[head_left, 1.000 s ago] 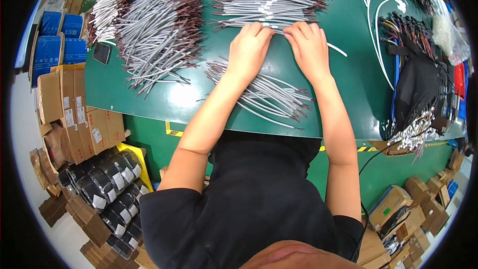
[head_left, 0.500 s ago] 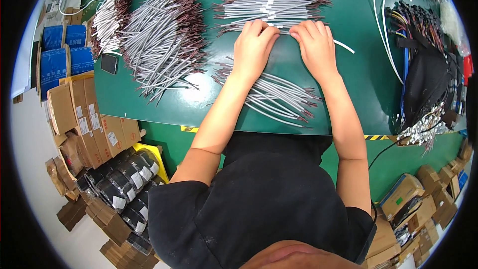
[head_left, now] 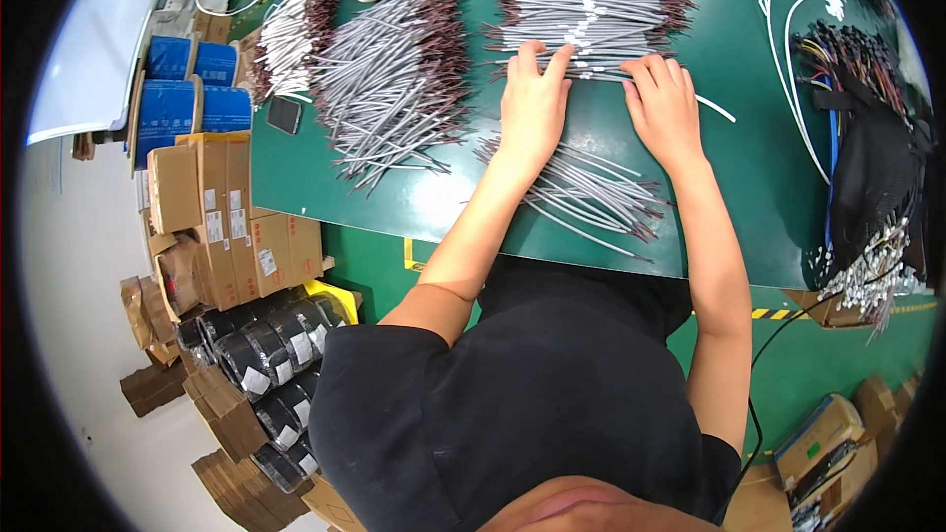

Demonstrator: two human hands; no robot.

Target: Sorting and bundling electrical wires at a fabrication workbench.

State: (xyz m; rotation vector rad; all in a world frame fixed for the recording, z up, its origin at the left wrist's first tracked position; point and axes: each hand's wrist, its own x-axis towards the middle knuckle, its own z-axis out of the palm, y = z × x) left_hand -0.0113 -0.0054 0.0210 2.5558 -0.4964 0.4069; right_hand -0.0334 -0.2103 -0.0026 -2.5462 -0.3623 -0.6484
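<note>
- Head view: the left hand [head_left: 535,106] had loosened from the pinch seen half a second earlier, its fingers now parted over the near edge of the banded row [head_left: 547,8] of grey cables.
- The right hand [head_left: 666,103] lay farther from the left than before, its fingers curled at the same edge; whether they gripped anything could not be told.
- This suggested, as a judgement, that the nearest cable had been laid in line and the row was being evened.
- The row lay at the table's [head_left: 729,192] far side, slim, straight, sleeved cables with dark brown ends and white bands [head_left: 589,2] down the middle.
- A small bunch [head_left: 601,192] fanned out nearer the body, smooth and slightly curved.
- Leftward, a heap [head_left: 389,79] of similar cables lay crisscrossed on glossy green.
</note>
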